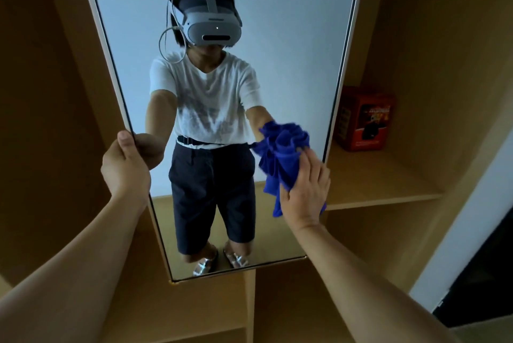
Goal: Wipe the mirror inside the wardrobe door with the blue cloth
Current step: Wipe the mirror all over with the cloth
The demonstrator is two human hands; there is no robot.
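A tall mirror (pixel 291 37) with a thin white frame fills the middle of the head view, set among the wooden wardrobe panels. My left hand (pixel 125 167) grips the mirror's left edge at mid height, thumb on the frame. My right hand (pixel 306 190) presses a bunched blue cloth (pixel 280 153) flat against the glass near the right edge, lower half. The glass reflects a person in a headset, white shirt and dark shorts, and it doubles the cloth.
To the right are wooden wardrobe shelves (pixel 388 192), and a red box (pixel 365 120) stands on the upper one. A wooden panel (pixel 50 92) lies left of the mirror. A white wall and dark doorway (pixel 485 259) are at the far right.
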